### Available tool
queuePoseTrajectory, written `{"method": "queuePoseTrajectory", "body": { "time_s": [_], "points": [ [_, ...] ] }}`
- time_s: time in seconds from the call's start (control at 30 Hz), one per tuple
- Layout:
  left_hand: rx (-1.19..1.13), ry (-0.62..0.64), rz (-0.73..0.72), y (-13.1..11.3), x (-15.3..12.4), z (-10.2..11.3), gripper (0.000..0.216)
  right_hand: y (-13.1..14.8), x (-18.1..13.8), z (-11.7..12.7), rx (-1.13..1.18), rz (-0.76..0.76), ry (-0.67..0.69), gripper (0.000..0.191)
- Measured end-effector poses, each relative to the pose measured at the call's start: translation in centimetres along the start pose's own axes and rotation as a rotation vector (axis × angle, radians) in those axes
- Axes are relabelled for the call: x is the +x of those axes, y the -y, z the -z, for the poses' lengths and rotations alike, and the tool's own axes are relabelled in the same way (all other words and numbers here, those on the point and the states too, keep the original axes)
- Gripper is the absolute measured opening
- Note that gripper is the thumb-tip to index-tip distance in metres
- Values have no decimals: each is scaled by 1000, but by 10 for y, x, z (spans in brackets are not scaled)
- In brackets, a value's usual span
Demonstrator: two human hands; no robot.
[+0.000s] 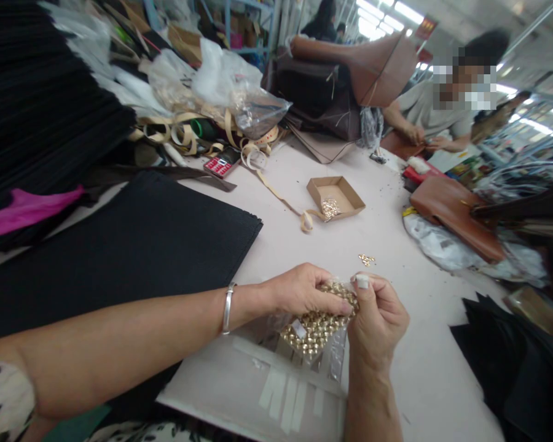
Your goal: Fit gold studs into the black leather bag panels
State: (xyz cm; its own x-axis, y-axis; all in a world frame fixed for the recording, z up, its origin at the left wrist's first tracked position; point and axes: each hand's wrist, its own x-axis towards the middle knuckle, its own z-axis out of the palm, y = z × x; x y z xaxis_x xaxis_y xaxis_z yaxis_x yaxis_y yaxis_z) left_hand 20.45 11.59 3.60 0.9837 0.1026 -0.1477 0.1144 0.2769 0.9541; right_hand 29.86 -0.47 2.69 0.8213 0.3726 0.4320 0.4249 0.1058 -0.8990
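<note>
My left hand [299, 290] and my right hand [378, 319] both grip a clear plastic bag of small gold metal fittings [317, 325] just above the white table [396, 245]. The left fingers curl over the bag's top edge. The right thumb and fingers pinch its right corner. A silver bangle [228, 307] sits on my left wrist. A few loose gold fittings [367, 259] lie on the table just beyond my hands.
A shallow cardboard box [335, 196] with more gold fittings stands farther back. A stack of black fabric [133, 245] lies left, brown leather bags [456, 215] right. Another person [437, 104] works across the table. White paper with tape strips [258, 380] lies below my hands.
</note>
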Motion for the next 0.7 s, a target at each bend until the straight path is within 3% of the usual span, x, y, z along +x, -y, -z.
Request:
{"method": "queuePoseTrajectory", "body": {
  "time_s": [0.1,0.17,0.4,0.6,0.7],
  "points": [
    [-4,-80,-83,4,1,0,26,-7,3,2,105,-124,52,20],
    [0,-129,-139,6,1,3,32,-9,4,0,127,-130,110,19],
    [-7,-226,-179,6,1,10,23,-5,4,-6,25,179,236,10],
    [-115,-261,-150,5,0,5,24,8,0,-4,-314,545,288,14],
    [-156,-282,-142,4,1,3,21,11,0,-5,-385,609,279,15]
  ]
}}
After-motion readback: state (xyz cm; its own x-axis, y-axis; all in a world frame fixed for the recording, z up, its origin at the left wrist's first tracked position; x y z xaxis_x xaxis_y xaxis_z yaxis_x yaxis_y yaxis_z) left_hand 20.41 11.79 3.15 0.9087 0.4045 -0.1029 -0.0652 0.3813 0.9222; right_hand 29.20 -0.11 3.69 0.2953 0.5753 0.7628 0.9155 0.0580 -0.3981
